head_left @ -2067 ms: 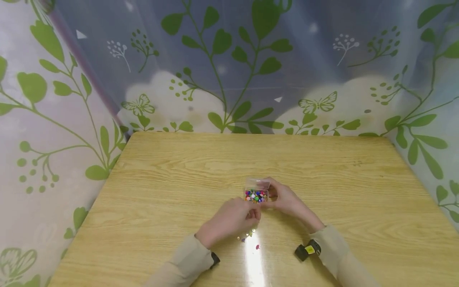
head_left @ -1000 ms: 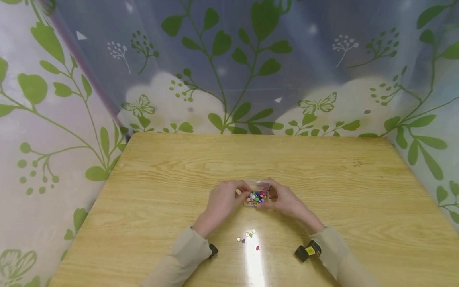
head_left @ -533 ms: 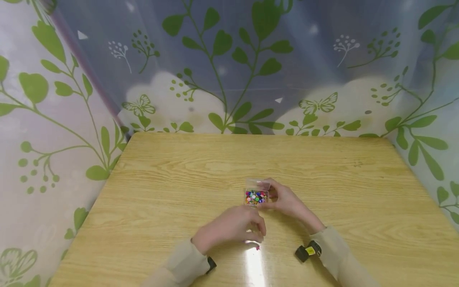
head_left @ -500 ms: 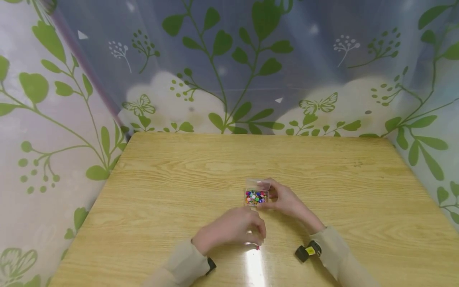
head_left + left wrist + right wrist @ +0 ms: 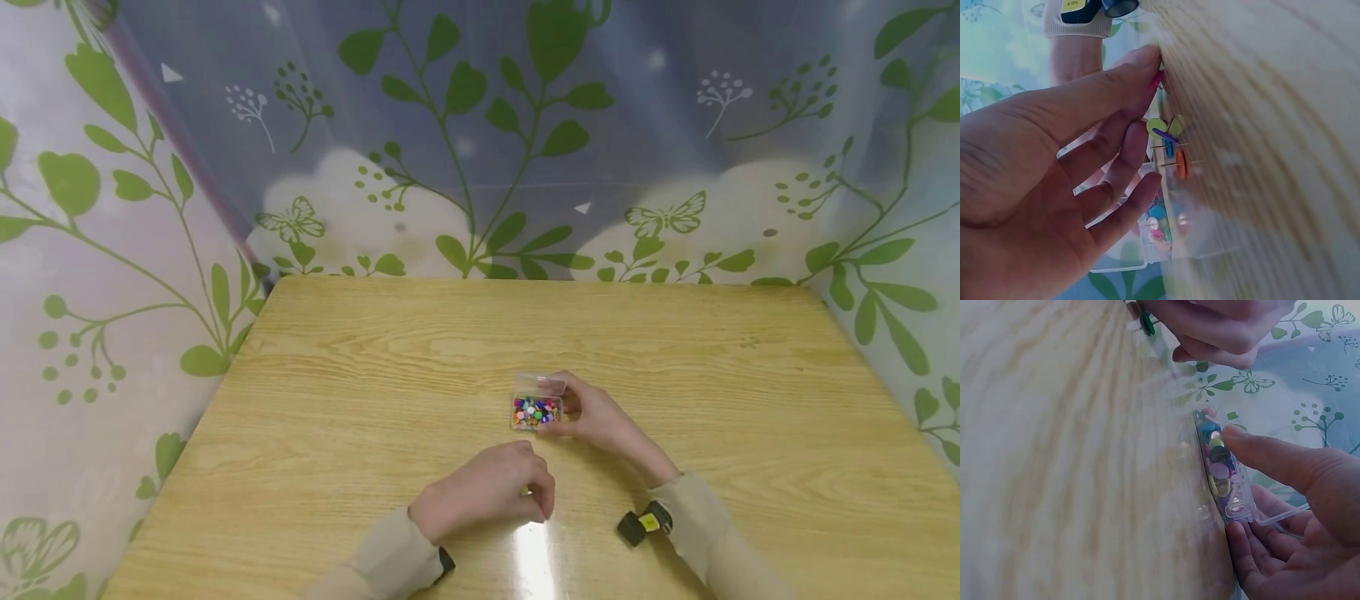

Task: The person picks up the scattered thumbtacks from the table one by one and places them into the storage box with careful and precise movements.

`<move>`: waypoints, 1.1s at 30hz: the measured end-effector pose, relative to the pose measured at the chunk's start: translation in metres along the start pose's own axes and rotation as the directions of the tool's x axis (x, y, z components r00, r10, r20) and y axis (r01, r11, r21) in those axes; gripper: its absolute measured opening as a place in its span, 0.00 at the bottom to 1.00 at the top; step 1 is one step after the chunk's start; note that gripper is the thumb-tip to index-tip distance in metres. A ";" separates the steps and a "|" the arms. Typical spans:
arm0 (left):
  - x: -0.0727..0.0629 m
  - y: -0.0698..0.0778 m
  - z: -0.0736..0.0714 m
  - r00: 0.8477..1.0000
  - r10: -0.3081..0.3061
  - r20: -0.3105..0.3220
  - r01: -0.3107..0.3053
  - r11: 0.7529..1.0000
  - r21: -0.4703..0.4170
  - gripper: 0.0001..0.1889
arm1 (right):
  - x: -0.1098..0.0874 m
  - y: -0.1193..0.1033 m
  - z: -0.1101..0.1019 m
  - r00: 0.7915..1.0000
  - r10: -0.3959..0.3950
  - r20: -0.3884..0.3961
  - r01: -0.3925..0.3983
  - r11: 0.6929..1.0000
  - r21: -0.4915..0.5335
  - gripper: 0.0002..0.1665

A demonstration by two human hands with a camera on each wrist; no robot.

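My left hand point(image 5: 491, 483) is low over the table, and its thumb and index finger pinch a pink thumbtack point(image 5: 1157, 79). Just beyond those fingertips lie several loose thumbtacks, among them an orange thumbtack point(image 5: 1181, 164) and a purple thumbtack point(image 5: 1165, 135); in the head view the hand mostly covers them. My right hand point(image 5: 600, 417) grips the right side of a small clear plastic box point(image 5: 513, 423), thumb at the front and fingers behind. The box's hinged lid point(image 5: 536, 384) stands up at the back. Mixed colourful thumbtacks point(image 5: 1218, 464) fill the box.
The wood-grain table point(image 5: 337, 383) runs back to a patterned curtain point(image 5: 480, 150), with more of it along both sides. A black wrist camera point(image 5: 637, 527) on the right sleeve sits close to the tabletop. Light glares on the table point(image 5: 534, 554) in front of the left hand.
The left hand went from the front of the box up to its left side, then came down to the loose thumbtacks and took hold of the pink one. The right hand and box stayed put.
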State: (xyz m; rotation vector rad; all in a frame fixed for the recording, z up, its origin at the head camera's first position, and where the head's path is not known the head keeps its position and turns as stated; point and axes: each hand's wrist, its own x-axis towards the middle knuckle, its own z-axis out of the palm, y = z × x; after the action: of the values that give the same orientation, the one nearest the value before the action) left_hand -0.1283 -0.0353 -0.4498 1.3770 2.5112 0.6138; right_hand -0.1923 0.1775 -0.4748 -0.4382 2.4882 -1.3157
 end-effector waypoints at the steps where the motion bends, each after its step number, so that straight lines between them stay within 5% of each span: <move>1: 0.000 0.000 0.000 1.000 -0.002 0.001 0.002 1.000 -0.003 0.06 | 0.000 0.000 0.000 1.000 -0.006 0.001 0.006 1.000 -0.003 0.41; 5: 0.002 -0.001 0.001 1.000 -0.024 -0.007 0.024 0.999 -0.034 0.05 | 0.000 0.000 0.001 1.000 0.001 -0.001 -0.001 1.000 -0.003 0.41; 10: 0.005 -0.003 -0.003 0.985 -0.125 -0.118 0.110 0.986 -0.128 0.03 | 0.001 0.001 0.001 1.000 -0.012 0.009 0.012 1.000 0.003 0.40; 16: 0.006 -0.012 -0.011 0.923 -0.267 -0.277 0.190 0.943 -0.273 0.03 | 0.001 0.002 0.000 0.999 -0.037 0.008 0.037 0.999 0.004 0.39; 21: 0.005 -0.021 -0.014 0.869 -0.352 -0.347 0.252 0.919 -0.302 0.05 | 0.001 0.002 0.000 1.000 -0.023 0.006 0.023 1.000 0.018 0.41; 28: 0.013 -0.027 -0.022 0.815 -0.368 -0.447 0.293 0.928 -0.231 0.07 | 0.001 0.002 0.000 1.000 -0.024 0.000 0.024 1.000 0.015 0.41; 33: 0.022 -0.029 -0.029 0.798 -0.345 -0.495 0.263 0.937 -0.230 0.07 | 0.001 0.001 0.001 1.000 -0.012 0.004 0.012 1.000 0.025 0.40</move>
State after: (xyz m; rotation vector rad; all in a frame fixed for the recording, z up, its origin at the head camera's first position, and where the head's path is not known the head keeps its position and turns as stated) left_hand -0.1728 -0.0381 -0.4373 0.7855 2.9324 1.2204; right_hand -0.1930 0.1773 -0.4761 -0.4506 2.4663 -1.3476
